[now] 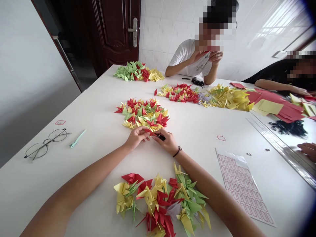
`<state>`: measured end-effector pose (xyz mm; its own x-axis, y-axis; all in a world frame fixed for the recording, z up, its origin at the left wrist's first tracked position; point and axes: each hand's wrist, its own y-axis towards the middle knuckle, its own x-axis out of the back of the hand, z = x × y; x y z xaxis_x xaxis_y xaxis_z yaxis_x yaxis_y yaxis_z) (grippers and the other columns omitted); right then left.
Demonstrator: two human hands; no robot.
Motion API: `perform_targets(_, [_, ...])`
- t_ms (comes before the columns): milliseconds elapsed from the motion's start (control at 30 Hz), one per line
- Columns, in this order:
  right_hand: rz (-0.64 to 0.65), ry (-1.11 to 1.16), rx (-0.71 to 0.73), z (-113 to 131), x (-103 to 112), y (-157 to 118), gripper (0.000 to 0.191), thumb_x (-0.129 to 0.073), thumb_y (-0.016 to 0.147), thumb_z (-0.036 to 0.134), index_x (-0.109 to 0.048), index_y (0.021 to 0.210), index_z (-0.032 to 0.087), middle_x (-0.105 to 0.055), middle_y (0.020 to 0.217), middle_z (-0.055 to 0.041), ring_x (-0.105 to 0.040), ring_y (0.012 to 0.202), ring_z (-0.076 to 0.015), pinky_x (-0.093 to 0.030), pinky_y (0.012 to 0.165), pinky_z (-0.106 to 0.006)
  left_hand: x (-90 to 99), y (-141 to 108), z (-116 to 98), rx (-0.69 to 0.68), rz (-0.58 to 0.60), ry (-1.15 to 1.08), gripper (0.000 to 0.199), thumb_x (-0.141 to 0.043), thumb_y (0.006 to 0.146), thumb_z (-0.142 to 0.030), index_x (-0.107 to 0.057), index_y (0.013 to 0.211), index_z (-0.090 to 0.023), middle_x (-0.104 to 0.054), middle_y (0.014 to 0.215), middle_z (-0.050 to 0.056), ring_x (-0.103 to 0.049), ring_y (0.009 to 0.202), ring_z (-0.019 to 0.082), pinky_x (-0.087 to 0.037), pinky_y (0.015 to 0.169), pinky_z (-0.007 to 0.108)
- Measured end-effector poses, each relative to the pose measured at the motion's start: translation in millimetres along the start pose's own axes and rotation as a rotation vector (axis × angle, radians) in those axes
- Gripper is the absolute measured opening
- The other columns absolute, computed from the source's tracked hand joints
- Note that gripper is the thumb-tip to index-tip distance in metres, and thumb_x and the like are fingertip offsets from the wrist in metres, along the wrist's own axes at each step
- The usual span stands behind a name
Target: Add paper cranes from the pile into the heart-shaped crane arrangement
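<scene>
My left hand [137, 138] pinches a small red folded paper piece [149, 132] at the middle of the white table. Close beside it, my right hand [167, 141] is closed around a black tool [160, 137], whose tip meets the red paper. The tool's exact kind is hard to make out. Just beyond my hands lies a pile of red, yellow and green paper cranes [145, 113]. Between my forearms, nearer to me, a second pile of folded cranes [160, 204] is spread, some of them light purple.
Glasses [46, 144] and a green pen-like tool [78, 138] lie at left. A sticker sheet [244, 184] and a clear ruler [278, 148] are at right. More crane piles [227, 97] lie farther back. A person in white [185, 56] sits opposite, another in black at right.
</scene>
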<state>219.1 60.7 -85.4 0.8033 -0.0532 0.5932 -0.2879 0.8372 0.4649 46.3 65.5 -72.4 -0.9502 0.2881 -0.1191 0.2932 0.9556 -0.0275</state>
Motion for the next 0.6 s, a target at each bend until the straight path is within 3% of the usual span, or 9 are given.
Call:
perform_targets(200, [0.017, 0.002, -0.007, 0.8, 0.0, -0.2, 0.02, -0.057, 0.076, 0.036, -0.056, 0.079, 0.017, -0.063, 0.069, -0.0032, -0.055, 0.057, -0.012, -0.043, 0.054, -0.023, 1.1, 2.5, 3.3, -0.011, -0.053, -0.045, 0.03, -0.067, 0.063, -0.036, -0.054, 0.081, -0.015, -0.064, 0.071, 0.001, -0.061, 0.061, 0.014, -0.041, 0.05, 0.022])
perform_targets(600, [0.03, 0.041, -0.006, 2.1, 0.6, 0.0, 0.02, -0.054, 0.078, 0.037, -0.054, 0.074, 0.017, -0.063, 0.067, -0.0025, -0.054, 0.055, -0.0111, -0.042, 0.052, -0.022, 1.7, 1.1, 2.5, -0.003, 0.008, 0.012, 0.03, -0.065, 0.066, -0.037, -0.052, 0.084, -0.015, -0.066, 0.072, 0.003, -0.062, 0.063, 0.015, -0.041, 0.052, 0.022])
